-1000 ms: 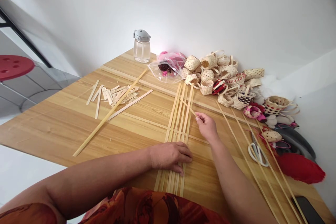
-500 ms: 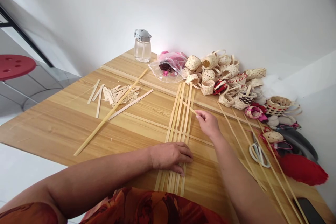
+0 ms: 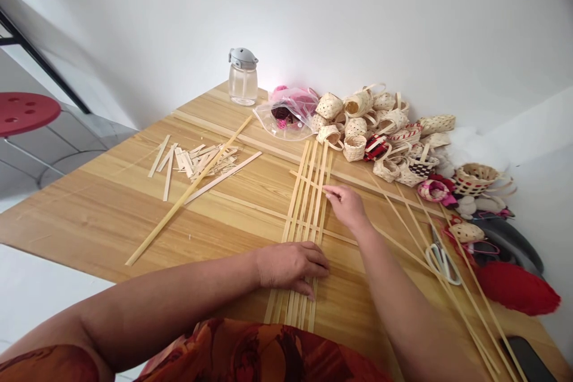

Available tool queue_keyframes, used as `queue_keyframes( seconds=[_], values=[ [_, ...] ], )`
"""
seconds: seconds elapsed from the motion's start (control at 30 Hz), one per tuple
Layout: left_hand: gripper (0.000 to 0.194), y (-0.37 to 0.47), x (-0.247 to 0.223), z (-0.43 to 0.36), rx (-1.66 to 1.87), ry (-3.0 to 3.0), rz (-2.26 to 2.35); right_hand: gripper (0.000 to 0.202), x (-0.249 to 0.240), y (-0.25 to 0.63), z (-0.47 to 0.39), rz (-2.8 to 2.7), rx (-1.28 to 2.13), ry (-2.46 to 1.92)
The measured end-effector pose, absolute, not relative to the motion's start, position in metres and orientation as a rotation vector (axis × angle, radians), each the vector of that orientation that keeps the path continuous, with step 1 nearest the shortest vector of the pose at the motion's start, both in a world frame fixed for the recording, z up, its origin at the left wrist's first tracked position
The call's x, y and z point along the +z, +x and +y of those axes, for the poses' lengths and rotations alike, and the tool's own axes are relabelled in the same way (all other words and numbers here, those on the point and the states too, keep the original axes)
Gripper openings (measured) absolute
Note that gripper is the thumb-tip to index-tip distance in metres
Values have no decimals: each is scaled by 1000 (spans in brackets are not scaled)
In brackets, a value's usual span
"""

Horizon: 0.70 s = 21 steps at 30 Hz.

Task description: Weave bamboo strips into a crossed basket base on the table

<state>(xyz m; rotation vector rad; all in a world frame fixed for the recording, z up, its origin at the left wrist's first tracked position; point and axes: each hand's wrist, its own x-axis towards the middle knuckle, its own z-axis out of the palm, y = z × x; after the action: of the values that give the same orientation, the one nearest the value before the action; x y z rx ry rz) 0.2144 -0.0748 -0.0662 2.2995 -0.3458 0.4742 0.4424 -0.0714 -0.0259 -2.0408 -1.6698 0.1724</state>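
Several pale bamboo-like strips [image 3: 292, 206] lie side by side on the wooden table, running away from my body. My left hand [image 3: 293, 265] rests on their near part, palm down with the fingers stretched, pressing them to the tabletop. Between thumb and fingertips my right hand [image 3: 345, 205] pinches a crosswise strip [image 3: 305, 177]. The leading end of that strip sticks out past the left side of the row, and its long tail runs back to the right beyond my forearm. One more crosswise strip [image 3: 250, 208] crosses the row nearer to me.
A thick strip [image 3: 188, 192] and a pile of short offcuts [image 3: 208, 161] lie left. Behind stand a water bottle [image 3: 243, 79], a plastic bag [image 3: 289, 116] and small woven baskets [image 3: 357, 129]. Scissors [image 3: 442, 264], loose strips [image 3: 477, 286], red cloth [image 3: 517, 288] and a phone [image 3: 526, 358] lie right.
My right hand has moved left with the pinched strip, whose end now reaches across the row and past its left side. My left hand has stayed in place.
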Motion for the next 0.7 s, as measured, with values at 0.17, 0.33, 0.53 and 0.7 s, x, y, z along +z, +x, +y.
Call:
queue_keyframes(
  seconds=[0.17, 0.33, 0.53, 0.7],
  values=[
    [47, 215, -66, -75, 468, 2291, -340, 34, -38, 432, -74, -1682, 81, -1947],
    [49, 216, -66, -74, 454, 2315, -356, 30, -30, 463, -115, -1684, -49, -2238],
    [49, 214, -65, -74, 460, 2313, -344, 10, -34, 495, -151, -1679, 30, -2378],
    [48, 214, -64, -75, 470, 2317, -352, 15, -38, 466, -129, -1712, -25, -2176]
  ],
)
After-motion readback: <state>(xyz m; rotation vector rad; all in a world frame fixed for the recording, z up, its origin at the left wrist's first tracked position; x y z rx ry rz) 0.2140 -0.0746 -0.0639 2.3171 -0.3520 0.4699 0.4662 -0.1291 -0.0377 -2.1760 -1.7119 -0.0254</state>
